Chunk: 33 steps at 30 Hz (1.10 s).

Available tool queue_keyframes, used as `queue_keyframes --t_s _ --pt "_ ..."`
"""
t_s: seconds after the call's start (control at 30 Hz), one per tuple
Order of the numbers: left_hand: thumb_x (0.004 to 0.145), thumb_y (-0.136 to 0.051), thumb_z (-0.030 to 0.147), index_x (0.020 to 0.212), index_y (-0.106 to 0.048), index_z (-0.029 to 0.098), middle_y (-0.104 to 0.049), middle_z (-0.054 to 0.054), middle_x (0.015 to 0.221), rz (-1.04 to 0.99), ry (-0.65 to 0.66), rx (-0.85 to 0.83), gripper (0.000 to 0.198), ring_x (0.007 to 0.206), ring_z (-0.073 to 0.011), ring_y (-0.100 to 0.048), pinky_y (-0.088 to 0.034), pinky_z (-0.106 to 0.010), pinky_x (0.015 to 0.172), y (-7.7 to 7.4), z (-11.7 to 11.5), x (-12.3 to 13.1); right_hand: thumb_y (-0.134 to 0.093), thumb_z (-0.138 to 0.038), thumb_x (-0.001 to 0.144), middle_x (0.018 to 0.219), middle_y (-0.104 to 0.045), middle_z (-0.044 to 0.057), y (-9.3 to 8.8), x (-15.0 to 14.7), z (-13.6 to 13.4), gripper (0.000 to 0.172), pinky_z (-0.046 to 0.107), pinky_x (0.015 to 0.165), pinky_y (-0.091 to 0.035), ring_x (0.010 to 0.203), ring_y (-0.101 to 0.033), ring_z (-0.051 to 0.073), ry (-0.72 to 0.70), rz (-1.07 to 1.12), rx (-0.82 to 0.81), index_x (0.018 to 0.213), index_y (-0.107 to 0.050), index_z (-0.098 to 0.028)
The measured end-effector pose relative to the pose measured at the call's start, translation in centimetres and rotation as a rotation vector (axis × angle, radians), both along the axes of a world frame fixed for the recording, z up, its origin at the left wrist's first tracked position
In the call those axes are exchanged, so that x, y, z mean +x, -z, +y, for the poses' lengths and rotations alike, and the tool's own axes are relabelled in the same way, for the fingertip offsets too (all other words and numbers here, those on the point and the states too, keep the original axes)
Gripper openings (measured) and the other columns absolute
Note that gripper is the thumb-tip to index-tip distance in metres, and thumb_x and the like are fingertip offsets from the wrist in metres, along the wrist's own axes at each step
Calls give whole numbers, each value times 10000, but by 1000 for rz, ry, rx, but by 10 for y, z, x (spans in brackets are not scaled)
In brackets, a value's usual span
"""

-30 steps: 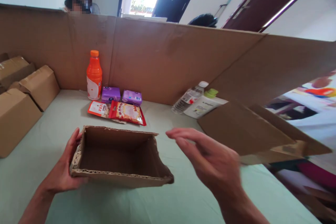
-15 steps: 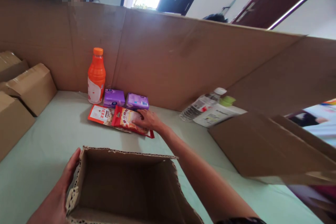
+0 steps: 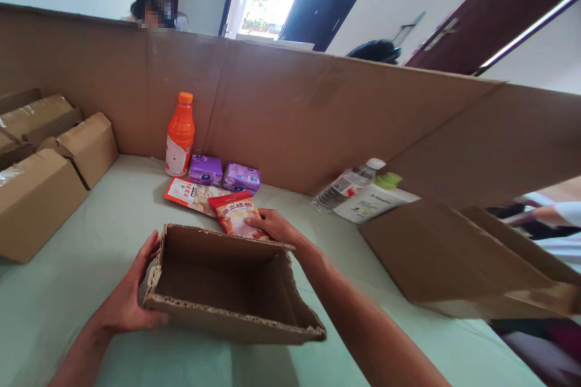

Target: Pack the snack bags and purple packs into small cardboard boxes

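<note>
My left hand [image 3: 131, 296] grips the left side of an open-topped cardboard box [image 3: 222, 325], thumb low at the near corner and fingers up the side. The box is tilted, and nothing shows inside the part I can see. Just beyond its far wall, my right hand [image 3: 275, 227] pinches the right edge of a red and white snack packet [image 3: 232, 211]. That packet's near edge is hidden behind the box. An orange and white food packet [image 3: 186, 191] lies partly under it. Behind them are two purple tissue packs [image 3: 206, 169] and an upright orange drink bottle [image 3: 179, 136].
Several cardboard boxes [image 3: 40, 199] stand at the left. On the right, a clear water bottle [image 3: 340, 188] and a white container with a green cap [image 3: 374, 201] lean near a large cardboard box [image 3: 431, 254]. A cardboard wall [image 3: 295, 115] runs behind; a person [image 3: 152, 3] is beyond it.
The red packet has been drawn toward me and raised at its near side by my right hand. My left hand has moved the box forward and tipped it. The camera view has shifted.
</note>
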<state>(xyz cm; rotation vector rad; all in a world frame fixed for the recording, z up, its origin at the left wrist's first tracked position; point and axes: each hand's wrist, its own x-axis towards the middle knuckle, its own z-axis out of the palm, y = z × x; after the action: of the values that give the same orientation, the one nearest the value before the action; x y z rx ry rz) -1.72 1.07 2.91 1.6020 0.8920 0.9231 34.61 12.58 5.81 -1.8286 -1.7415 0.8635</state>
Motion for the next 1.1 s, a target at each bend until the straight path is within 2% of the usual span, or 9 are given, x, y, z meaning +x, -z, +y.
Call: queue_keyframes --t_s 0.13,0.3,0.4,0.5,0.6,0.67,0.87,1.0,1.1 --pt "564 -860 683 1612 -55 273 -212 -178 1659 -25 -6 2 1384 1534 -429 -158 -204 -592 1234 -3 1 3 -645 -510 751 613 -575 9 -48 13 -32 315 327 551 -479 600 -581 199 193 73 305 723 -560 -209" --pt "592 -858 659 1612 -18 258 -154 -183 1673 -18 43 47 1381 1532 -423 -168 -192 -594 1235 -6 2 6 -653 -495 795 947 -662 53 -134 5 -89 261 435 818 -516 923 -627 256 387 204 811 851 -521 -277" --pt "603 -845 672 1611 2 267 -154 -183 1672 0 51 64 1377 1527 -419 -187 -193 -603 1230 -2 3 6 -748 -430 743 823 -684 23 -158 -22 -122 239 380 693 -535 727 -647 217 319 161 965 817 -603 -255" --pt "609 -843 669 1609 13 277 -157 -177 1670 -3 50 84 1373 1523 -418 -196 -177 -613 1231 3 4 6 -679 -376 846 704 -693 4 -154 -43 -141 140 277 523 -484 564 -613 162 -85 -123 846 828 -665 -238" --pt "617 -851 642 1610 -2 278 -172 -174 1662 -19 54 99 1357 1513 -412 -226 -174 -610 1233 6 3 7 -494 -249 958 759 -715 30 -139 -53 -143 208 243 569 -467 621 -628 139 -545 -359 568 832 -656 -215" --pt "625 -855 626 1610 -19 289 -187 -164 1657 -23 65 110 1334 1503 -408 -254 -197 -603 1231 5 3 8 -463 -188 956 725 -696 28 -129 -60 -137 256 243 571 -412 611 -599 129 -705 -513 411 758 -624 -201" --pt "669 -831 620 1607 -53 335 -153 -112 1671 -20 77 142 1251 1516 -395 -226 -204 -570 1243 -2 2 8 -563 -144 932 725 -732 25 -108 -98 -112 234 257 543 -296 601 -612 136 -837 -703 87 744 -696 -183" --pt "663 -809 664 1608 -102 308 -167 -121 1666 -32 89 134 1233 1513 -400 -236 -241 -557 1236 -6 3 10 -559 -125 934 832 -776 49 -108 -104 -106 208 262 598 -421 714 -701 181 -877 -691 34 896 -754 -186" --pt "662 -801 681 1603 -129 282 -199 -138 1657 -57 101 121 1224 1496 -404 -275 -289 -555 1216 -8 5 12 -556 -94 910 1058 -778 64 -124 -80 -117 258 298 788 -533 943 -729 207 -789 -569 167 1064 -738 -193"
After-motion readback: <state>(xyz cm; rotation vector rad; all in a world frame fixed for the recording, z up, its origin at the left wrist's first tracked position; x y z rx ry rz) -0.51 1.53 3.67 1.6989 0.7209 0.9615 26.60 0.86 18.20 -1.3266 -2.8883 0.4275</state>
